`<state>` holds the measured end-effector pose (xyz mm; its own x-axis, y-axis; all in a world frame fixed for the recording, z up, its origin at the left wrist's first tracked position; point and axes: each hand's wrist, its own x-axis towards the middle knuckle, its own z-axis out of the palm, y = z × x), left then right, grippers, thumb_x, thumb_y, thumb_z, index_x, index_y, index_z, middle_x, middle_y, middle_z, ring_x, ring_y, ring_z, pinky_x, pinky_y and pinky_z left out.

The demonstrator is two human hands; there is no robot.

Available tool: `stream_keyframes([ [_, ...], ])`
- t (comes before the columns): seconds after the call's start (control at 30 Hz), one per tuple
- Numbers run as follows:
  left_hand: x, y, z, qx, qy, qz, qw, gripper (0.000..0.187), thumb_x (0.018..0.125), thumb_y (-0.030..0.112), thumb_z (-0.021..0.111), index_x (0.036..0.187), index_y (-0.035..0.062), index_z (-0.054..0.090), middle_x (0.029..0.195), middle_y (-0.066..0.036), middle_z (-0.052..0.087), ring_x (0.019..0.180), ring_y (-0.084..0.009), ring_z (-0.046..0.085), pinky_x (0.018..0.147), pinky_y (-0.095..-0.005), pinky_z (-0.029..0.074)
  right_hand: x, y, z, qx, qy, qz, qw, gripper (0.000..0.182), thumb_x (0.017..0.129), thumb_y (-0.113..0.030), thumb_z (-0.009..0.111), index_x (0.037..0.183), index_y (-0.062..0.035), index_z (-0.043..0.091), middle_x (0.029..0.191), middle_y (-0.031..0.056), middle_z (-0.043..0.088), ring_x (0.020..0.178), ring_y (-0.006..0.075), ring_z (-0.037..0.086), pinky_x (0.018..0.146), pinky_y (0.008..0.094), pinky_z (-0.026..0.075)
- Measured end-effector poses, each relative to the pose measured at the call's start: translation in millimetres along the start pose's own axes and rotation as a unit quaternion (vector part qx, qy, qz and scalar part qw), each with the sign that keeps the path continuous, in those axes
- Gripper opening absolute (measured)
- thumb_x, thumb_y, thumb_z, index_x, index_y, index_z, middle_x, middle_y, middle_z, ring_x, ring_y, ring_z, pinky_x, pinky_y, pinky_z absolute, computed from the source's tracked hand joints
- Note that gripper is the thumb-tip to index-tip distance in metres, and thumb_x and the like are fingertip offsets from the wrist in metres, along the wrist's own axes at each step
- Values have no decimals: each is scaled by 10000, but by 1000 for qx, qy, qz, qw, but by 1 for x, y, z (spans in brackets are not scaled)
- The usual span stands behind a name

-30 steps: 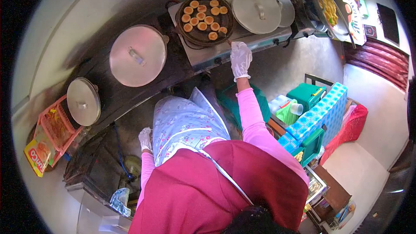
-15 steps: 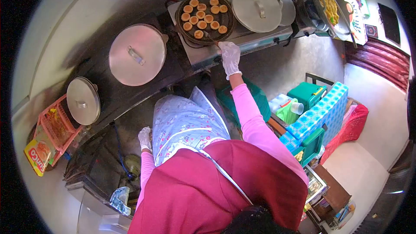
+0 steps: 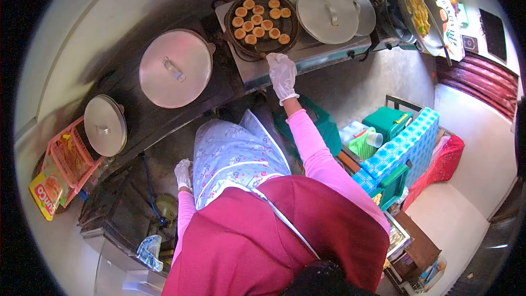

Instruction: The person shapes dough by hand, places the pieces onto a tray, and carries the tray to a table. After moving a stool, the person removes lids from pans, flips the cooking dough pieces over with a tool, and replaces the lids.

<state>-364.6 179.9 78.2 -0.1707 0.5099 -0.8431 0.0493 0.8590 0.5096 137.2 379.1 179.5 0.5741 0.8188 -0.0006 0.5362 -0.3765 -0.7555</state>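
Observation:
My right hand (image 3: pixel 282 78), in a clear plastic glove, is closed around the brown handle of a small spatula (image 3: pixel 263 55). Its tip reaches the near rim of a round black pan (image 3: pixel 233 32), beside one of the cakes. Several small round browned cakes (image 3: pixel 267 24) lie in that pan, spread in loose rows. The pan sits on a metal gas stove (image 3: pixel 323 49). Down by the apron (image 3: pixel 235 153) hangs my left hand (image 3: pixel 183 175), also gloved, with loosely bent fingers and no visible object in it.
Right of the pan are metal lids (image 3: pixel 329 16) and a wok (image 3: pixel 405 13) with yellow food. Left on the dark counter stand a large lid (image 3: pixel 164 90), a smaller lid (image 3: pixel 103 137) and a pink basket (image 3: pixel 60 142). Green containers (image 3: pixel 385 122) stand to my right.
My right hand has moved a little left with the spatula, along the pan's near rim. The nearest cake in the pan has shifted slightly. My left hand stays at my side.

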Motion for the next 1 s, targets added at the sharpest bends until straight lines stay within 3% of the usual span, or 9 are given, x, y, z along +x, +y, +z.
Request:
stream_keyframes([
  [0.17,5,-1,-4,25,3,-7,1000,181,878,129,568,982,32,680,845,-45,676,703,-128,601,646,-262,476,4,9,-28,-231,-22,-161,959,197,854,-211,583,750,-55,641,770,121,647,734,322,630,611,392,481],
  [0.2,-3,8,-1,48,5,-3,999,181,878,129,565,982,35,680,843,-45,676,701,-129,603,638,-265,478,4,4,-31,14,1,101,995,200,847,-186,580,682,-72,590,706,92,612,702,314,619,594,399,472],
  [0.3,-8,20,1,173,0,60,983,177,877,135,563,977,48,681,841,-42,676,690,-129,607,606,-273,481,24,23,-45,160,107,124,974,226,843,-202,653,867,22,678,761,47,644,607,125,568,552,274,446],
  [0.37,35,-26,-25,324,-11,168,931,169,876,151,569,968,64,681,844,-40,675,677,-123,606,574,-274,479,41,31,-49,114,87,134,981,237,839,-197,653,880,35,680,770,70,653,613,145,590,572,275,463],
  [0.47,4,10,-3,29,1,-15,999,174,870,178,581,985,87,674,851,-36,673,667,-134,610,561,-287,485,64,47,-47,57,42,127,989,231,822,-196,657,857,32,682,718,69,642,600,147,590,571,289,457],
  [0.53,-12,41,10,58,8,-26,998,173,868,193,590,990,98,666,851,-35,672,658,-139,609,557,-286,488,74,91,-33,79,24,17,996,238,815,-201,659,853,33,682,697,65,638,593,151,589,579,296,456],
  [0.7,-9,37,6,23,25,-76,997,177,869,178,594,1007,86,655,864,-37,671,671,-148,610,584,-289,496,60,40,-56,92,15,163,982,160,796,-205,605,846,-84,696,868,125,680,786,305,644,689,406,492],
  [0.8,-20,42,7,21,29,-80,996,164,870,128,590,994,45,659,901,-46,674,731,-167,620,669,-306,508,60,54,-66,-134,103,-67,983,183,790,-238,607,828,-85,700,823,123,679,776,310,650,682,418,491],
  [1.0,-4,14,1,13,3,-32,999,152,862,162,591,964,74,663,818,-30,666,627,-119,594,545,-262,487,85,83,-71,-292,-26,-158,943,288,792,-317,617,794,-48,718,770,149,679,742,304,660,662,405,493],
])
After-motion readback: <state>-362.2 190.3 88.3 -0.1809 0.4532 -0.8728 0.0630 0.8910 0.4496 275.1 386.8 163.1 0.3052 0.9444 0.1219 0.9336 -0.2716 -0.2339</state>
